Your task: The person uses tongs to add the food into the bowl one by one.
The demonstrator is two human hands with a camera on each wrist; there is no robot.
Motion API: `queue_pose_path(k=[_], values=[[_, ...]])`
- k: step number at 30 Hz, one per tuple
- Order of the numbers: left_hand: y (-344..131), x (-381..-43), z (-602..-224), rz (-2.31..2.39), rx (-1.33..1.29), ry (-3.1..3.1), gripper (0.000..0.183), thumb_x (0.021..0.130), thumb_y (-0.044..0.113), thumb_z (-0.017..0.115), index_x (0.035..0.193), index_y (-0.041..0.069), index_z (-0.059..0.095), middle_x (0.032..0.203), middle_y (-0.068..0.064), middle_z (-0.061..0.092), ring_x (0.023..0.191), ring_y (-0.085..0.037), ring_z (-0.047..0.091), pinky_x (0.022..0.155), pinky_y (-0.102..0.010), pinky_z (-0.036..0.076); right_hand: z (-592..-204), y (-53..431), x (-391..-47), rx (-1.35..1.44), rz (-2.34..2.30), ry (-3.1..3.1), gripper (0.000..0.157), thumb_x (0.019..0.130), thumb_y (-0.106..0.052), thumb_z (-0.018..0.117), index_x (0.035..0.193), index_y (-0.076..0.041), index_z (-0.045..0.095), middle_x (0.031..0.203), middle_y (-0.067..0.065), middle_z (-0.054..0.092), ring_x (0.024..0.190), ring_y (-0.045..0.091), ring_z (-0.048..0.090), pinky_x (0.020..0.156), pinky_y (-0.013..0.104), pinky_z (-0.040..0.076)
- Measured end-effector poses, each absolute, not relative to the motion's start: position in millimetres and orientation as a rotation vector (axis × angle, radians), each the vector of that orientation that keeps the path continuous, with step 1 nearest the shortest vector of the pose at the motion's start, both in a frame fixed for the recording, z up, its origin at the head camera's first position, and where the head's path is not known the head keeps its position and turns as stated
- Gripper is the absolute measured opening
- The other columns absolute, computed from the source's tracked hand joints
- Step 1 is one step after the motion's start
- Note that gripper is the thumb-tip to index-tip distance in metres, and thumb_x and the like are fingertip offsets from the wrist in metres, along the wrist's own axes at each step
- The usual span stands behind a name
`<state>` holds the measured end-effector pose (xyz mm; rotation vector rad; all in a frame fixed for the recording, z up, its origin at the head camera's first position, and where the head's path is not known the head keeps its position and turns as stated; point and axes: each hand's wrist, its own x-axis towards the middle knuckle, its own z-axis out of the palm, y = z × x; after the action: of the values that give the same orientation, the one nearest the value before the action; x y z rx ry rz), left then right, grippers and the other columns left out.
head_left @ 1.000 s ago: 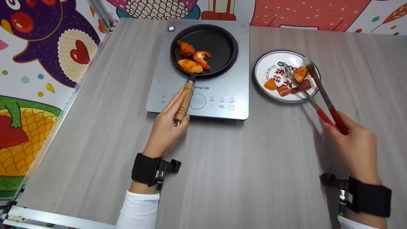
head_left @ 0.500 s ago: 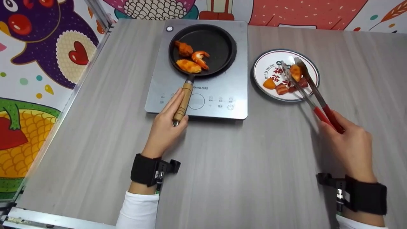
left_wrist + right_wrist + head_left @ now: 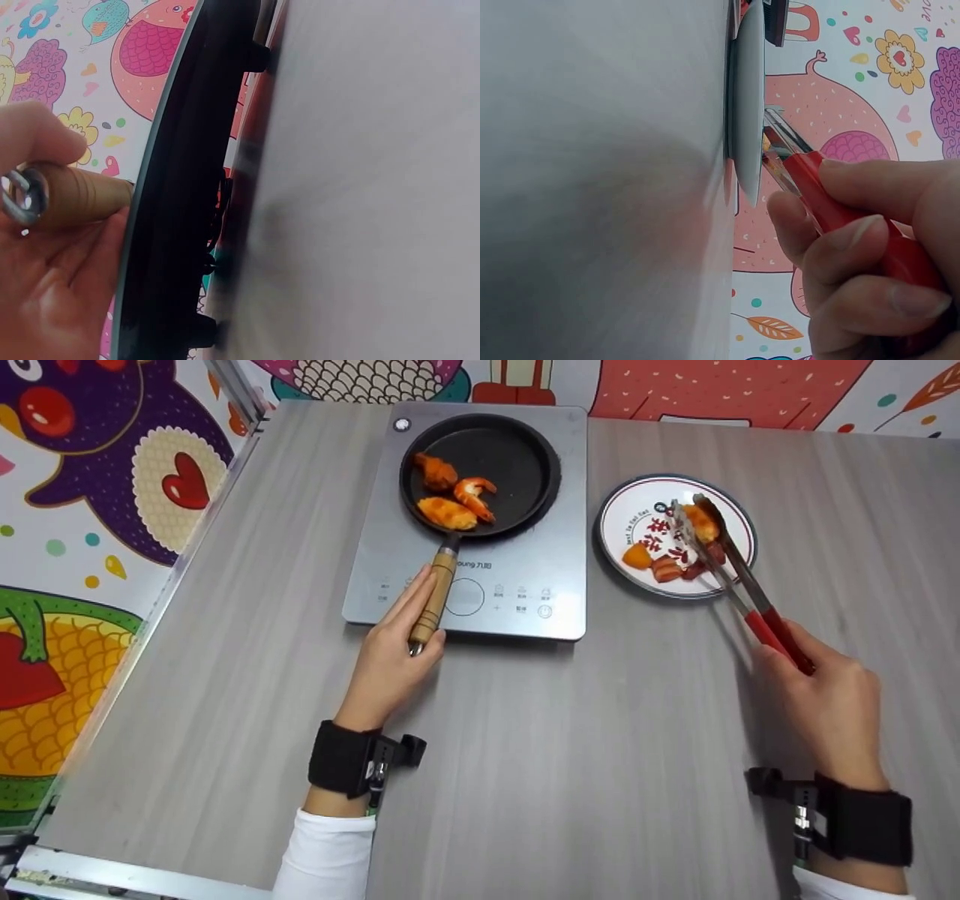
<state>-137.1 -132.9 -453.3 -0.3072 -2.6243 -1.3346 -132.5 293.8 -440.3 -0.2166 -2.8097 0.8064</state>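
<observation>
My left hand (image 3: 395, 641) holds the wooden handle (image 3: 435, 600) of a black frying pan (image 3: 525, 472); in the left wrist view the thumb (image 3: 45, 131) lies over the handle. Inside the pan are a drumstick (image 3: 435, 472), a shrimp (image 3: 475, 499) and a golden wing-like piece (image 3: 448, 513). My right hand (image 3: 829, 697) grips red-handled metal tongs (image 3: 742, 577). Their tips are on either side of another golden-orange piece (image 3: 701, 523) over the white plate (image 3: 622, 514). Also on the plate are an orange-yellow piece (image 3: 637, 556) and reddish meat pieces (image 3: 666, 569), partly behind the tongs.
The pan stands on a silver induction cooker (image 3: 525, 585), left of the plate. Both rest on a grey wood-grain table (image 3: 570, 750). A metal rail (image 3: 172, 577) runs along the left edge, and cartoon-printed panels (image 3: 727, 390) stand behind and at the left.
The tongs have shifted slightly left and their tips have come closer together around the golden-orange piece, which has moved a little left and away. The left hand and the pan stay in place.
</observation>
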Motion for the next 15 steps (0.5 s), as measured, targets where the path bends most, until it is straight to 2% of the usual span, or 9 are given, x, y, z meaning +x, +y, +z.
queue_pose_path(k=[4,9,15], values=[[-130.3,-138.7,-453.7,-1.335,-0.320,-2.622,0.064,0.082,0.009,0.057,0.140,0.020,0.030,0.145,0.009,0.024,0.128,-0.008,0.027,0.102,-0.027,0.027,-439.8,295.9,-130.8,-0.228,0.787,-2.789,0.044,0.081,-0.033,0.063,0.121,-0.016,0.058,0.098,0.015,0.065,0.061,0.018,0.045,0.047,0.017,0.031],[-129.5,-139.1,-454.8,-1.340,-0.332,-2.634,0.065,0.083,0.011,0.057,0.140,0.022,0.029,0.145,0.010,0.022,0.127,-0.008,0.027,0.100,-0.027,0.031,-439.9,297.9,-128.3,-0.249,0.820,-2.801,0.044,0.083,-0.036,0.060,0.123,-0.017,0.056,0.086,0.015,0.066,0.047,0.010,0.046,0.038,0.017,0.034],[-133.1,-137.1,-454.5,-1.338,-0.301,-2.645,0.066,0.083,0.011,0.058,0.141,0.023,0.028,0.146,0.010,0.022,0.127,-0.009,0.027,0.099,-0.028,0.033,-442.0,294.6,-129.9,-0.217,0.820,-2.808,0.044,0.084,-0.034,0.059,0.123,-0.016,0.056,0.087,0.015,0.066,0.046,0.014,0.046,0.037,0.018,0.034]])
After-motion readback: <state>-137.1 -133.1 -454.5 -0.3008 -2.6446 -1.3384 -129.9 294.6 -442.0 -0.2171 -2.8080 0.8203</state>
